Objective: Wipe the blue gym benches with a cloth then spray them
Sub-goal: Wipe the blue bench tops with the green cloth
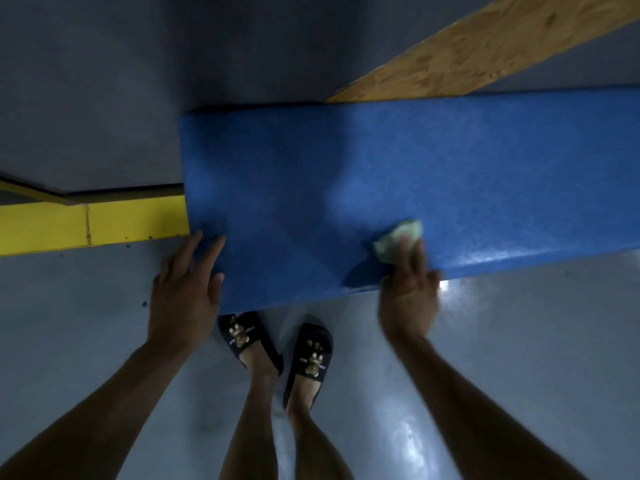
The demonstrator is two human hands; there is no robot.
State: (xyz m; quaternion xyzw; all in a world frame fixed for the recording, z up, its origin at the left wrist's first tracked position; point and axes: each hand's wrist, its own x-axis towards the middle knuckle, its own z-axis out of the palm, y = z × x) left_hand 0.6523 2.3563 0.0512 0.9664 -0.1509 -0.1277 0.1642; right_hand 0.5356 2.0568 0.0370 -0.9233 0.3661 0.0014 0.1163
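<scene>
Nearest me I see two feet in dark slippers (277, 348) on glossy grey floor (519, 358), toes just under the blue bench (346, 174). I count one bench, long axis running left to right, its blunt end pointing left; the padded top looks finely grained. My left hand (187, 289) rests on that end's near corner, fingers straight and spread. My right hand (408, 292) presses one crumpled pale green cloth (398, 237) flat-fingered onto the near edge. Beyond the bench, one chipboard plank (485, 53); left of it, one yellow beam (86, 223).
</scene>
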